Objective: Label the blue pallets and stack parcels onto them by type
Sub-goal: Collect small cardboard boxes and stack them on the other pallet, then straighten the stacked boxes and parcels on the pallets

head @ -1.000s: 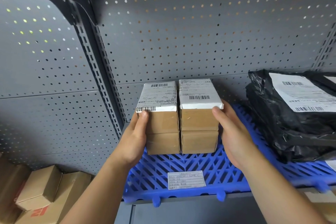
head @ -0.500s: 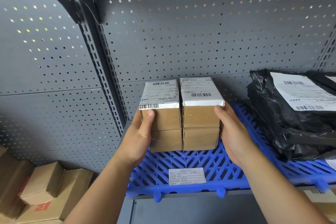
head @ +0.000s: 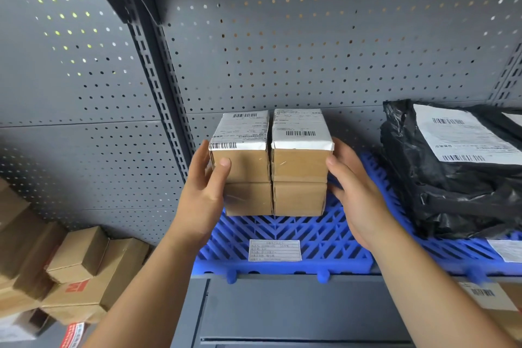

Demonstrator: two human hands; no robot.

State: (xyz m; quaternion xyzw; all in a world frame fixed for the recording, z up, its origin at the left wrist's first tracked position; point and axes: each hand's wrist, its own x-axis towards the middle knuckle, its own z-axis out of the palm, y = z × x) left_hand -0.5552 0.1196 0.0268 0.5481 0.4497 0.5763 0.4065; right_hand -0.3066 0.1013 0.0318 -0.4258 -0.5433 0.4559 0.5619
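Cardboard parcels [head: 299,167], four small brown cartons stacked two by two with white shipping labels on the top pair, are seen on a blue pallet [head: 324,234] on a grey shelf, near the pallet's left edge and set back from its front edge. The stack is clasped from both sides. The left hand [head: 203,195] is wrapped round the left corner with its thumb on the front face. The right hand [head: 358,198] is laid along the right side with its thumb at the front corner.

The cartons are judged light and stiff with smooth taped faces. A loose stack may shear, so it is best held by pressing inward on opposite sides, low enough to catch both layers.

A paper label [head: 274,250] is fixed by the front edge. Black bagged parcels [head: 452,192] are piled toward the right.

Compared with a second ago, the stack is hardly shifted, and the left thumb is set lower on the carton.
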